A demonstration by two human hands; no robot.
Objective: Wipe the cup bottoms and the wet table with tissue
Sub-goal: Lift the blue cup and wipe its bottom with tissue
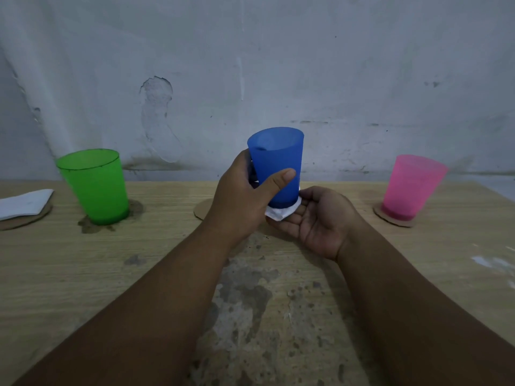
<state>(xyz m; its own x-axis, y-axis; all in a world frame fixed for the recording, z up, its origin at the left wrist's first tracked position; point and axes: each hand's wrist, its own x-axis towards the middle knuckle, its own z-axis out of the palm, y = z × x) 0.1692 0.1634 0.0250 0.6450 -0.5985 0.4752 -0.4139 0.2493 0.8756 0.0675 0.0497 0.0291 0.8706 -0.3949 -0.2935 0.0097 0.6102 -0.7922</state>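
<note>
We see the blue cup [276,168] held upright above the middle of the wooden bench [69,268], clear of its surface. The left hand [245,201] grips the cup's side, thumb laid across the front and fingers wrapped behind. The right hand [320,218] lies palm up beneath it, fingers loosely extended, carrying a white tissue [281,211] that touches the cup's bottom. Just behind the left hand, the edge of a round cardboard coaster [202,210] shows on the bench.

To the left we find a green cup [94,188] standing directly on the bench, ringed by a dark wet patch [89,225]. Farther left, a folded tissue [25,203] rests on a second coaster [28,221]. Well to the right, a pink cup [409,188] stands on a third coaster [395,218].

In the foreground between the forearms, we note a worn, mottled area [250,288] of the bench top. A stained pale wall [334,65] rises behind the bench.
</note>
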